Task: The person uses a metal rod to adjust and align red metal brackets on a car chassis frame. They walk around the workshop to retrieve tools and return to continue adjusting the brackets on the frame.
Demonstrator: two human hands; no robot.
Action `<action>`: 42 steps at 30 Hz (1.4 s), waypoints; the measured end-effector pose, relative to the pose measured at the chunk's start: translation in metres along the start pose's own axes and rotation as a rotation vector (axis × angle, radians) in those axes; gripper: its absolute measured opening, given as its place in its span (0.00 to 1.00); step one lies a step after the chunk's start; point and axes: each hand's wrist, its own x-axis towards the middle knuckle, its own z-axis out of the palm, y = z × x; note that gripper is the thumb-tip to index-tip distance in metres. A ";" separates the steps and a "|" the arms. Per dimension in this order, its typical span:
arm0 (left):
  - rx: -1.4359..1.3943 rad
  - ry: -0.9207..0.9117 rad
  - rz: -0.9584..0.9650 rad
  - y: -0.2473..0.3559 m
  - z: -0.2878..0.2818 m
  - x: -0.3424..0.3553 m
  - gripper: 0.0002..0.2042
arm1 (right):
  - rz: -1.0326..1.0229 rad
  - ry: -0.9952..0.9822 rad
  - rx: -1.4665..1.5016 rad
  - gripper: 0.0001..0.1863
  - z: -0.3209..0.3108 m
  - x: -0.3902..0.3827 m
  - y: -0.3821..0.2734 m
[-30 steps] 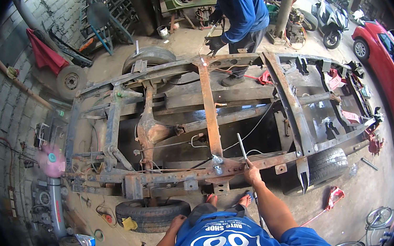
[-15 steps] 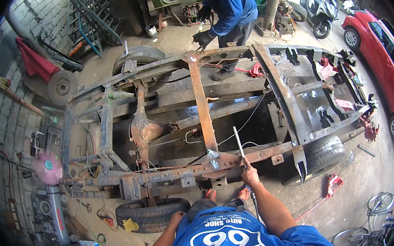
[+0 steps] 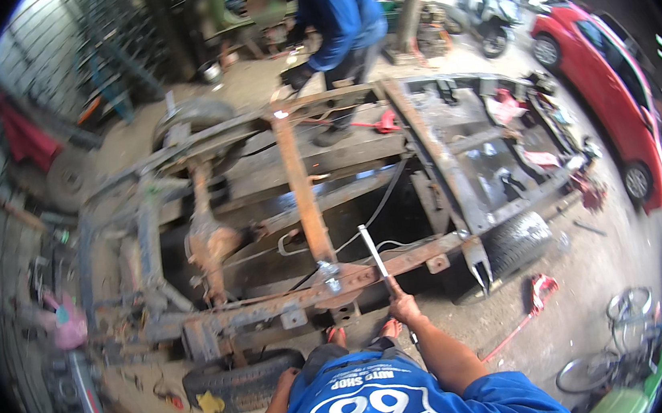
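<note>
My right hand [image 3: 403, 308] grips a long metal bar [image 3: 374, 252], upright beside the near rail of the rusty vehicle frame [image 3: 303, 205]. My left hand [image 3: 288, 377] is by my hip, its fingers blurred and partly hidden. Across the frame, a person in blue [image 3: 340, 20] holds a hand tool in dark gloved hands, with a small bright glow [image 3: 281, 113] at the far rail beneath it.
Tyres [image 3: 506, 257] lie at the frame. A red car [image 3: 591, 66] and scooter [image 3: 489, 20] stand at right, bicycles [image 3: 629, 312] at lower right. A red jack [image 3: 542, 293] is on the floor. A block wall [image 3: 0, 209] runs along the left, with ladders [image 3: 102, 61] behind.
The view has swung, so the scene sits further left and is blurred. A bright glow now shows at the far rail under the co-worker's hands. My right hand still grips the bar.
</note>
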 end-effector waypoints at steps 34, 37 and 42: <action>0.027 -0.101 -0.061 0.025 -0.021 0.028 0.24 | 0.705 -0.353 1.179 0.32 -0.005 -0.070 -0.032; 0.003 -0.112 -0.065 0.022 -0.020 0.034 0.24 | 0.685 -0.332 1.156 0.35 -0.010 -0.071 -0.032; 0.033 -0.131 -0.058 0.015 -0.019 0.043 0.24 | 0.637 -0.321 1.133 0.30 -0.029 -0.073 -0.030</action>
